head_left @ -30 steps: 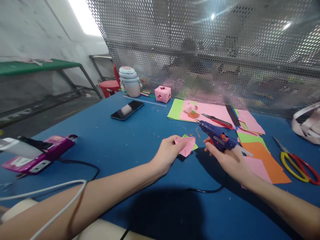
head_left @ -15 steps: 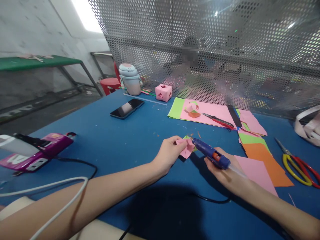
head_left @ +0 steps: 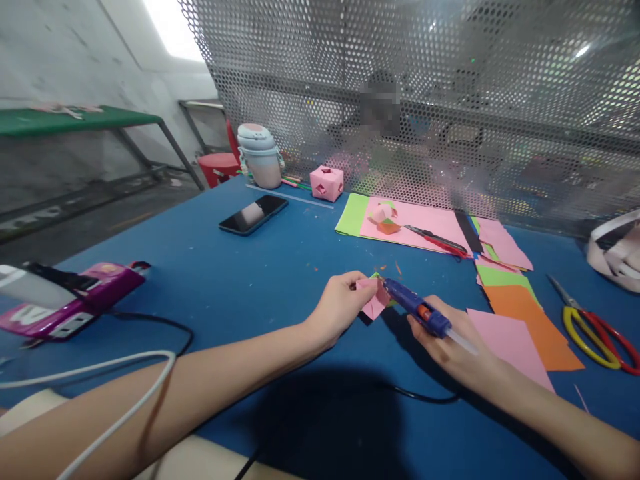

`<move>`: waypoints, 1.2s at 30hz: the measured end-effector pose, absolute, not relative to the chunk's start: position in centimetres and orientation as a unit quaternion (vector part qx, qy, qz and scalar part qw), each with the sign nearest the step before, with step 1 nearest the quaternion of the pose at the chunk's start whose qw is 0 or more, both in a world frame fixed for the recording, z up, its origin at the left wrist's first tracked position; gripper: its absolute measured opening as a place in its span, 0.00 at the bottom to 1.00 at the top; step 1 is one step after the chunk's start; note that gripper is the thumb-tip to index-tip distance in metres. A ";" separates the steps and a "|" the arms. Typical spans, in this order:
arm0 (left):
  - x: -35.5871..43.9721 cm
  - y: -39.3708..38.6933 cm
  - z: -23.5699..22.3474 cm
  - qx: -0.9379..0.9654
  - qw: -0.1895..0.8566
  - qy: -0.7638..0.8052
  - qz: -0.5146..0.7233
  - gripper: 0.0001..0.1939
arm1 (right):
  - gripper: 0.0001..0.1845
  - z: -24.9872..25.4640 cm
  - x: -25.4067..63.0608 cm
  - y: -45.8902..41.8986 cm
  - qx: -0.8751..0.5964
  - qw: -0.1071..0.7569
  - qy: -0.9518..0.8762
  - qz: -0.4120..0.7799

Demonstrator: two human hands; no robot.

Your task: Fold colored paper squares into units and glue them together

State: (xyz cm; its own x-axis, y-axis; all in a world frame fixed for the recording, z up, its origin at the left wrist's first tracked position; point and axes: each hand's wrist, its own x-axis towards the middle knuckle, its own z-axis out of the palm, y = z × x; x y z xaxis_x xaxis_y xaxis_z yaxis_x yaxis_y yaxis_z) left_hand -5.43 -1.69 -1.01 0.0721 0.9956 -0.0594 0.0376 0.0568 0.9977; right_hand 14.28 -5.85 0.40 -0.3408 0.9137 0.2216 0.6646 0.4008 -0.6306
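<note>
Between the thumb and fingers of my left hand [head_left: 341, 303] is a small folded paper piece [head_left: 374, 303], pink with a bit of green at its top edge. My right hand [head_left: 445, 333] is wrapped round a blue hot glue gun [head_left: 413, 303], with a clear glue stick [head_left: 463, 341] poking out of its back end. The gun's nozzle points left and meets the paper piece near its upper right edge; I cannot tell whether it touches. Small orange scraps [head_left: 398, 268] lie on the blue table [head_left: 240, 287] just beyond.
Pink sheets [head_left: 510, 343] and orange sheets [head_left: 535, 320] lie right of my hand, then scissors [head_left: 593, 333]. Behind are a utility knife [head_left: 437, 241], a pink paper cube [head_left: 327, 183], a phone [head_left: 254, 215] and a bottle [head_left: 260, 157]. A purple power strip [head_left: 95, 293] with cables sits left.
The glue gun's nozzle has dipped slightly against the paper piece's upper right edge. The paper piece has turned a little, and both hands keep their grip.
</note>
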 end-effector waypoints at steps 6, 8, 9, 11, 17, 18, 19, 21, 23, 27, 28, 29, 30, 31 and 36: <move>-5.3 -1.7 -0.9 0.517 0.524 0.506 0.450 0.10 | 0.05 0.3 14.3 -5.8 -0.494 0.256 -0.804 0.208; -5.4 -1.7 -0.9 0.514 0.526 0.508 0.449 0.11 | 0.04 0.2 14.4 -5.8 -0.492 0.259 -0.806 0.204; -5.4 -1.7 -0.9 0.513 0.528 0.506 0.450 0.11 | 0.04 0.2 14.5 -5.8 -0.494 0.260 -0.805 0.204; -5.4 -1.7 -0.9 0.513 0.532 0.500 0.452 0.11 | 0.04 0.2 14.6 -5.8 -0.496 0.253 -0.805 0.204; -5.3 -1.6 -0.7 0.511 0.539 0.500 0.444 0.09 | 0.05 0.3 14.5 -5.8 -0.496 0.260 -0.803 0.205; -5.3 -1.7 -0.7 0.511 0.541 0.500 0.442 0.09 | 0.05 0.4 14.5 -5.8 -0.503 0.264 -0.797 0.208; -5.4 -1.7 -0.7 0.511 0.543 0.500 0.440 0.09 | 0.06 0.4 14.5 -5.8 -0.509 0.264 -0.792 0.211; -5.4 -1.6 -0.7 0.514 0.541 0.500 0.439 0.10 | 0.06 0.5 14.5 -5.8 -0.512 0.258 -0.792 0.211; -5.4 -1.6 -0.8 0.518 0.536 0.500 0.441 0.10 | 0.06 0.4 14.5 -5.8 -0.505 0.248 -0.800 0.208; -5.4 -1.6 -1.0 0.516 0.539 0.494 0.445 0.09 | 0.05 0.3 14.4 -5.7 -0.501 0.253 -0.803 0.204; -5.4 -1.6 -1.0 0.516 0.541 0.493 0.445 0.09 | 0.05 0.3 14.5 -5.7 -0.502 0.255 -0.801 0.204; -5.4 -1.6 -1.0 0.517 0.540 0.493 0.445 0.09 | 0.05 0.3 14.5 -5.8 -0.504 0.256 -0.800 0.204; -5.4 -1.6 -1.1 0.519 0.539 0.493 0.445 0.09 | 0.06 0.3 14.5 -5.8 -0.504 0.254 -0.800 0.204; -5.4 -1.6 -1.0 0.521 0.537 0.493 0.444 0.09 | 0.06 0.3 14.5 -5.8 -0.503 0.252 -0.801 0.204; -5.4 -1.6 -0.9 0.522 0.535 0.497 0.440 0.08 | 0.06 0.4 14.5 -5.9 -0.498 0.256 -0.801 0.214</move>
State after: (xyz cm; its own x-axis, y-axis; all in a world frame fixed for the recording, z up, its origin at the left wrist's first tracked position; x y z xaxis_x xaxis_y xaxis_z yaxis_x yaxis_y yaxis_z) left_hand -5.38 -1.57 -0.94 0.1180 0.9903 -0.0731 0.0480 0.0678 0.9965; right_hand 14.48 -5.90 0.43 -0.3733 0.9064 0.1978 0.6874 0.4134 -0.5972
